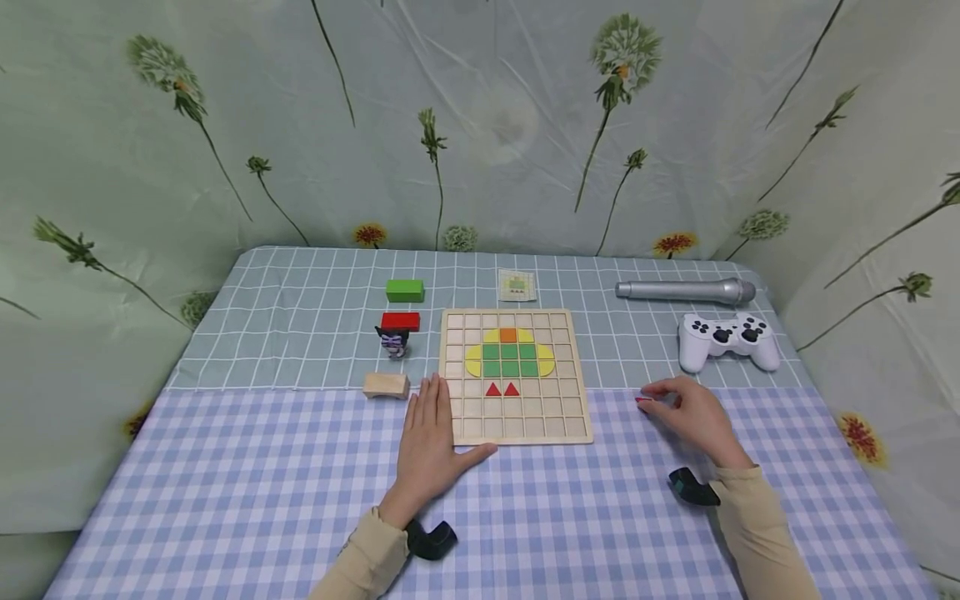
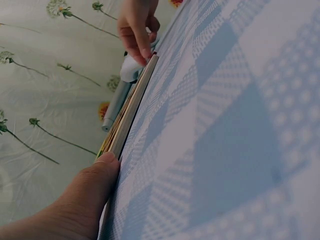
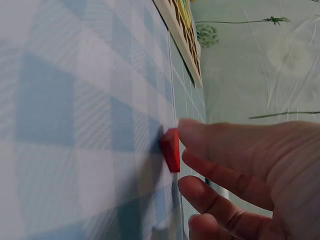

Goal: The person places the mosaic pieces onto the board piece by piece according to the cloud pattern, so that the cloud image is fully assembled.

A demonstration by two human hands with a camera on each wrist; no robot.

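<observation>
On the checked cloth, your left hand (image 1: pixel 429 446) lies flat with straight fingers, its thumb touching the near-left corner of the wooden grid board (image 1: pixel 514 376). It holds nothing. Your right hand (image 1: pixel 690 419) is off to the right of the board, and its curled fingertips (image 3: pixel 200 137) pinch a small red piece (image 3: pixel 171 149) down on the cloth.

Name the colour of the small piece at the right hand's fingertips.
Red; the small piece shows best in the right wrist view.

red piece (image 1: pixel 643 402) mostly behind fingertips
</observation>
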